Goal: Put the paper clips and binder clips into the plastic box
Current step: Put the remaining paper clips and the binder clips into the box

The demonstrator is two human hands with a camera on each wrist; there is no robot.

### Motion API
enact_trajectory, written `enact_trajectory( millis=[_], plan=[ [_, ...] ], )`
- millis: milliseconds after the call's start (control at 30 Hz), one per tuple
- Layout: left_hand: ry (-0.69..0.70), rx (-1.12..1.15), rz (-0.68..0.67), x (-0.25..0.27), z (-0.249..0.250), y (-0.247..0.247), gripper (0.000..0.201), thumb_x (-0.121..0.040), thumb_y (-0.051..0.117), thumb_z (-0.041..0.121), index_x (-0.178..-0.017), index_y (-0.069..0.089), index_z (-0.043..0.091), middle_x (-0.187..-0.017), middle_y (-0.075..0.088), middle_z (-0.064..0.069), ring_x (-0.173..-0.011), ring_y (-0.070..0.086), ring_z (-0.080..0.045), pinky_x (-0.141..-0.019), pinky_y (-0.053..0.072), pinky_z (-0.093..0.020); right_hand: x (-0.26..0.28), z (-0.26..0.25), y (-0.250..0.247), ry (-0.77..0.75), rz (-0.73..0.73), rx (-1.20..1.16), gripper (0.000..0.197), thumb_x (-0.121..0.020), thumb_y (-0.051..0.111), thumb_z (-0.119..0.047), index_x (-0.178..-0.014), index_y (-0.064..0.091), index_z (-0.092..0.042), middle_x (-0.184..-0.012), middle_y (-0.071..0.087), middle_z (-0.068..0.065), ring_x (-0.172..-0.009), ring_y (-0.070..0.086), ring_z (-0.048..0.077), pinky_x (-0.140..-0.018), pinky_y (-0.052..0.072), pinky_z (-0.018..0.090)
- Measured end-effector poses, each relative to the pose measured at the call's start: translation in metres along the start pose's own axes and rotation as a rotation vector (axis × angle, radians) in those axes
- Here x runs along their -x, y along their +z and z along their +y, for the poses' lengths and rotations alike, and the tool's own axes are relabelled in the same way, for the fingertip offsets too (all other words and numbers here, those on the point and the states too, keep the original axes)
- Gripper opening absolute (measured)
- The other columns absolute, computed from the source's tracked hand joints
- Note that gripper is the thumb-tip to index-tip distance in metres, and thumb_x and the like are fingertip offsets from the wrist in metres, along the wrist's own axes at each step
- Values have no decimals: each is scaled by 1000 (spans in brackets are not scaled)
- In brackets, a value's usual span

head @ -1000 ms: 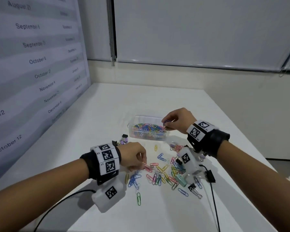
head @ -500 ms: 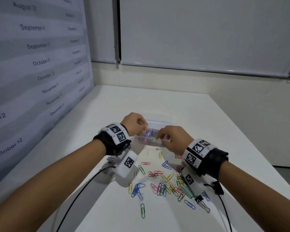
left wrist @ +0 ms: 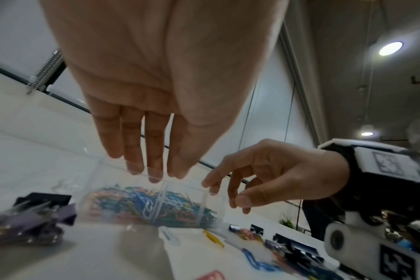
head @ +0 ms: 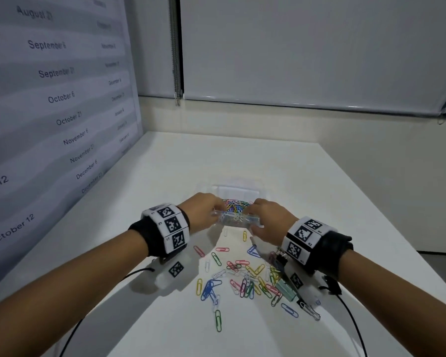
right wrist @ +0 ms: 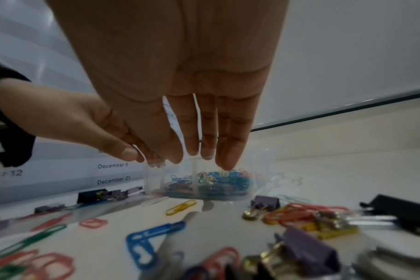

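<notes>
Clear plastic box (head: 236, 218) sits on the white table (head: 281, 176), just beyond the loose pile, holding a heap of coloured paper clips (head: 236, 206); thin dividers visible inside in both wrist views. Left hand (head: 204, 211) at the box's left end, fingers extended downward and close together, fingertips (left wrist: 153, 176) touching the box's top edge. Right hand (head: 268, 220) at the right end, fingers likewise straight and side by side, tips on the rim; whether either thumb clamps the wall, cannot tell. Loose paper clips (head: 242, 276) scattered on the table nearer the person; binder clips (right wrist: 307, 250), purple and black, lie among them at the right; further binder clips (left wrist: 34, 221) rest left of the box.
</notes>
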State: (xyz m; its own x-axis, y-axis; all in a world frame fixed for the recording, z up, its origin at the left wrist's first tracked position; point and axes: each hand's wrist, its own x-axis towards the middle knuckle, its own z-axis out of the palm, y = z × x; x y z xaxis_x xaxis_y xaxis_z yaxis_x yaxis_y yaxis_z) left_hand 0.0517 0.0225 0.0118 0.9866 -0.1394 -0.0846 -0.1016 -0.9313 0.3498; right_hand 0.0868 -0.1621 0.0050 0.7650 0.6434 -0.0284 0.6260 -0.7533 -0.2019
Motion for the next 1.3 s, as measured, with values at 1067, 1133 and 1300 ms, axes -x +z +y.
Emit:
enact_trajectory(
  millis=[1067, 1133, 1300],
  plan=[
    [39, -36, -260, 66, 15, 34, 89, -65, 81, 39, -138, 32, 24, -124, 35, -1, -116, 43, -18, -98, 41, -29, 49, -20, 9, -248, -284, 58, 40, -88, 56, -31, -126, 49, -20, -120, 50, 6, -109, 52, 24, -90, 45, 33],
    [10, -84, -258, 73, 12, 34, 98, -61, 79, 50, -140, 25, 27, -128, 33, 1, -123, 39, -17, -101, 40, -32, 50, -17, 8, -226, -330, 71, 60, -78, 67, -45, -129, 45, -22, -122, 47, 3, -110, 50, 21, -90, 44, 32],
    [13, -57, -298, 72, 18, 38, 85, -61, 79, 50, -130, 36, 26, -116, 32, 4, -112, 44, -16, -97, 44, -34, 47, -26, 19, -199, -368, 59, 59, -70, 74, -44, -119, 49, -21, -105, 46, 1, -92, 49, 19, -81, 45, 31]
  ],
)
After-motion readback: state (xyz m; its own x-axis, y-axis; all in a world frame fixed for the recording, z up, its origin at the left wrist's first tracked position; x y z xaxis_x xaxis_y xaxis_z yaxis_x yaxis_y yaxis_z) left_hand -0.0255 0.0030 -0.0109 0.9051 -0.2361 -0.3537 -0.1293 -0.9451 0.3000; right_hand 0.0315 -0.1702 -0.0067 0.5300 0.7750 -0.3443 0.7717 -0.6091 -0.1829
